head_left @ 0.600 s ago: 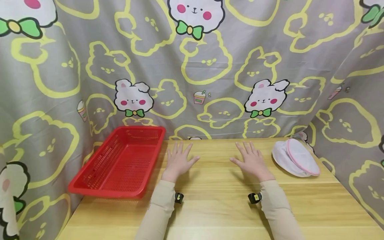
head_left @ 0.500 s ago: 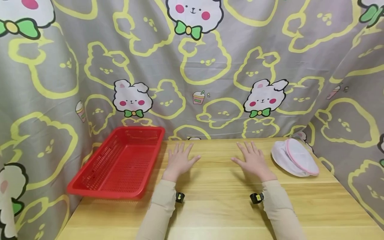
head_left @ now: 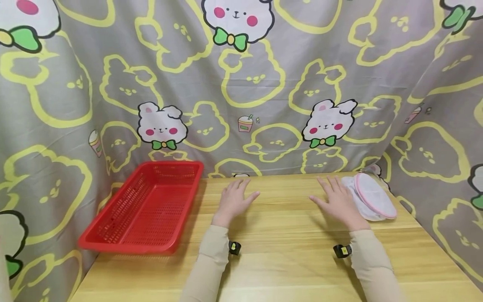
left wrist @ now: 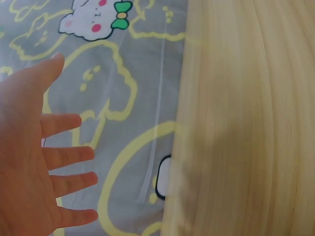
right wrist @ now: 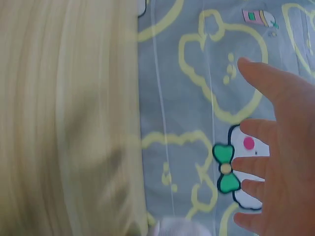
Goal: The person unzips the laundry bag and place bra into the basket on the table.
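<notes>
The person's left hand [head_left: 233,203], fingers spread wide, hangs above the table [head_left: 279,260], near the red basket [head_left: 152,216] at left. The right hand [head_left: 337,204], also spread wide, hangs beside the pink-rimmed white bag [head_left: 377,197].

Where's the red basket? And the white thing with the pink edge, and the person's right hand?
Red basket [head_left: 156,214]: head view, on its bare bottom.
White thing with the pink edge [head_left: 376,195]: head view, on its flat white face.
Right hand [head_left: 338,204]: head view, on the back of it.
</notes>
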The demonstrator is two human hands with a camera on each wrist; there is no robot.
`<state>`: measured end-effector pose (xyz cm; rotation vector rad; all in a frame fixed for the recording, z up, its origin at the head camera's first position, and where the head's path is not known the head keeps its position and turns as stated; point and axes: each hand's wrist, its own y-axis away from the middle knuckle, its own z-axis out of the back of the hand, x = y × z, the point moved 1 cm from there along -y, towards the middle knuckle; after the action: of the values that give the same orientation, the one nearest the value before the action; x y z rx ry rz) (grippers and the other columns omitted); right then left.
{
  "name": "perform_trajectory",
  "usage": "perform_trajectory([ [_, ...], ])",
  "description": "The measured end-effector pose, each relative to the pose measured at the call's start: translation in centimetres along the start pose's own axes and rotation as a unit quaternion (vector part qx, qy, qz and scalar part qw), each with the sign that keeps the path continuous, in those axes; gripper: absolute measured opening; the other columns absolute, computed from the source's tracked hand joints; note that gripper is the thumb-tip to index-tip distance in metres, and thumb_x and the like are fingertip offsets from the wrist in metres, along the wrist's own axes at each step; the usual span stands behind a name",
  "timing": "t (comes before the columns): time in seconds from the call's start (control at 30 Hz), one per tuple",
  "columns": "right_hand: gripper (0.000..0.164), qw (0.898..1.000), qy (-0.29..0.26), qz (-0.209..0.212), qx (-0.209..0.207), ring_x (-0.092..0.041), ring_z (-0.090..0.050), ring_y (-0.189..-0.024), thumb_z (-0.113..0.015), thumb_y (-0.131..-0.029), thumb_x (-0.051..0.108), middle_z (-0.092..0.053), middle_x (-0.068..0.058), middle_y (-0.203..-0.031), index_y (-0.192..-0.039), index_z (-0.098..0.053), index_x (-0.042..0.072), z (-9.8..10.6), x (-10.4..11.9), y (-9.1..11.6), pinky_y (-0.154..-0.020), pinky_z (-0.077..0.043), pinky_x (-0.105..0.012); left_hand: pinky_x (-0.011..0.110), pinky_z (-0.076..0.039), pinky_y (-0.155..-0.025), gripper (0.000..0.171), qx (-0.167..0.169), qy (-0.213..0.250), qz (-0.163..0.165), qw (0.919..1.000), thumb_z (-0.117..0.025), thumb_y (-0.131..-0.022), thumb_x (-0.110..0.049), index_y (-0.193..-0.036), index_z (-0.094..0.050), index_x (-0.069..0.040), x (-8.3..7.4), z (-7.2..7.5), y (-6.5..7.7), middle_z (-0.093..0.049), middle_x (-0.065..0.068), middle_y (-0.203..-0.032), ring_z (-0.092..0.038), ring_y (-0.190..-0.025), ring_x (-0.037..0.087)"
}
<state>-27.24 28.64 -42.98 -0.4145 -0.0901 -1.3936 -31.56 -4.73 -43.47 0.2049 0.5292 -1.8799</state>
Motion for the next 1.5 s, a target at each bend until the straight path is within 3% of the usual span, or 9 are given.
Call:
perform_trajectory([
  [0.37,0.081,0.999,0.016,-0.033,-0.017,-0.054,-0.007,-0.143,-0.046,-0.095,0.062,-0.02,-0.031,-0.155,-0.155,-0.022,0.013,1.8,-4.7,1.9,-0.107,-0.01,-0.074,0.057,-0.034,-0.109,0.067,-0.016,0.065,-0.027,0.9974,-0.041,-0.095,-0.065,-0.145,-0.044,-0.022,-2.9,-1.4,-0.7,-0.049,0.008,-0.146,-0.044,-0.136,0.034],
  [0.53,0.081,0.999,0.01,-0.046,-0.018,-0.054,-0.004,-0.144,-0.047,-0.095,0.06,-0.018,-0.031,-0.156,-0.155,-0.021,0.012,2.3,-6.6,2.8,-0.106,-0.008,-0.074,0.056,-0.036,-0.109,0.065,-0.013,0.085,-0.034,0.9957,-0.04,-0.096,-0.064,-0.145,-0.045,-0.022,-4.5,-2.2,-1.1,-0.049,0.006,-0.147,-0.044,-0.136,0.032],
  [0.83,0.076,0.997,0.011,-0.052,-0.051,-0.054,-0.004,-0.144,-0.05,-0.095,0.055,-0.022,-0.034,-0.152,-0.149,-0.033,0.005,2.6,-9.0,4.0,-0.101,-0.012,-0.077,0.051,-0.036,-0.111,0.066,0.011,0.132,-0.042,0.9903,-0.039,-0.096,-0.064,-0.146,-0.044,-0.022,-7.6,-4.1,-1.6,-0.049,0.004,-0.147,-0.045,-0.136,0.029],
  [1.2,0.078,0.995,0.006,-0.088,-0.041,-0.061,-0.008,-0.138,-0.044,-0.097,0.056,-0.019,-0.038,-0.15,-0.152,-0.024,0.005,3.0,-11.6,4.8,-0.096,-0.016,-0.079,0.048,-0.041,-0.108,0.066,0.035,0.179,-0.043,0.9823,-0.039,-0.096,-0.065,-0.147,-0.042,-0.024,-11.6,-6.2,-2.1,-0.046,0.003,-0.149,-0.046,-0.135,0.028],
  [1.5,0.079,0.993,-0.012,-0.115,-0.037,-0.065,-0.009,-0.135,-0.041,-0.099,0.053,-0.017,-0.043,-0.147,-0.154,-0.015,0.003,3.1,-14.4,5.8,-0.096,-0.016,-0.08,0.042,-0.042,-0.108,0.064,0.029,0.212,-0.041,0.976,-0.041,-0.094,-0.066,-0.147,-0.041,-0.028,-14.2,-8.1,-2.4,-0.046,0.0,-0.148,-0.046,-0.135,0.023],
])
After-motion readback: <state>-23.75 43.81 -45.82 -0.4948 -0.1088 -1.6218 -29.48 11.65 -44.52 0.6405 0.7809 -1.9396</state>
